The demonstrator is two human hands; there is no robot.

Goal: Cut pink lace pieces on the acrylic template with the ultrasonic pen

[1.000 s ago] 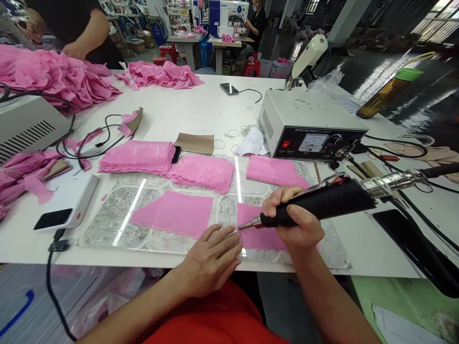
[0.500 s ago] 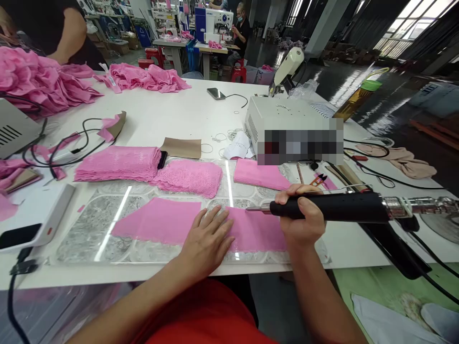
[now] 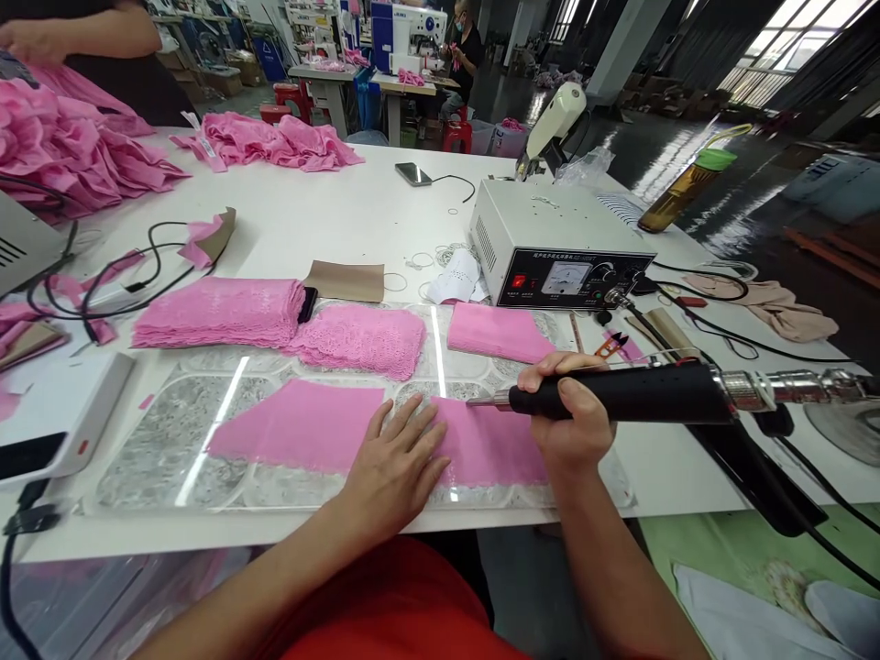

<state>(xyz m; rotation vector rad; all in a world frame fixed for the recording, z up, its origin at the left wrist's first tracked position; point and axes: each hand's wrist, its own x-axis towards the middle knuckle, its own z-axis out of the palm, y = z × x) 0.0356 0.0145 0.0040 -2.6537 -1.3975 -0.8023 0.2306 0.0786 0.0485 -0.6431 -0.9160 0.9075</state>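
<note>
Left hand (image 3: pixel 395 472), fingers slightly spread, lies flat near the middle of the mat (image 3: pixel 158 449); right hand (image 3: pixel 577 435) is wrapped round the tool (image 3: pixel 646 394) above the mat's right half. On that half lies the cloth (image 3: pixel 495 449).

left hand (image 3: pixel 396 466) flat, right hand (image 3: pixel 575 442) curled

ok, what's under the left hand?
A pink panel shows on one side of the left hand, another pink piece on the other. Whether they meet beneath is hidden.
</note>
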